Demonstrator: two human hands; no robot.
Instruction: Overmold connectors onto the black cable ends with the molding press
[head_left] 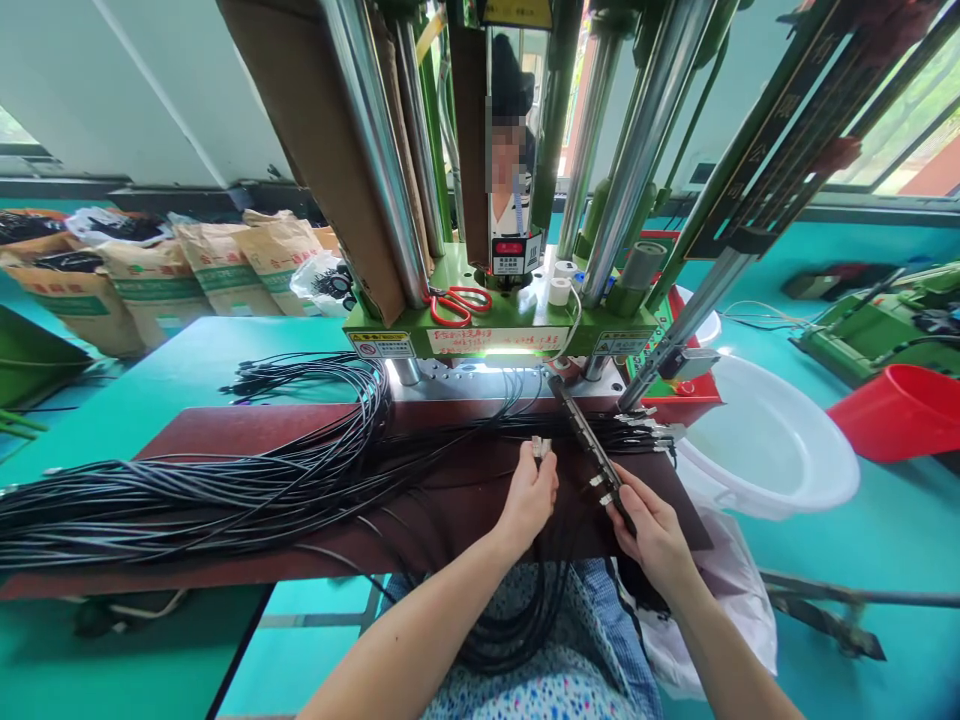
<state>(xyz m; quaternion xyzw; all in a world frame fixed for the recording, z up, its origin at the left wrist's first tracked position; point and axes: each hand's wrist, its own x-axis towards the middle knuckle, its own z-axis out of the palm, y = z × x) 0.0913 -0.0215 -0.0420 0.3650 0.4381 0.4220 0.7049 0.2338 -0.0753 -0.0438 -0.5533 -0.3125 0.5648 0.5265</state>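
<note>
My left hand is closed in a pinch on the small metal cable connectors, held just above the dark brown work board. My right hand is closed round the near end of a long black fixture bar that slants up towards the machine; metal plugs stick out along its side. A thick bundle of black cables runs from the left across the board to my hands, and some loop down over my lap.
A green moulding press with chrome columns stands right behind the board; red scissors and tape rolls lie on its base. A white basin and red tub sit right. Sacks stand far left. Another person is behind the press.
</note>
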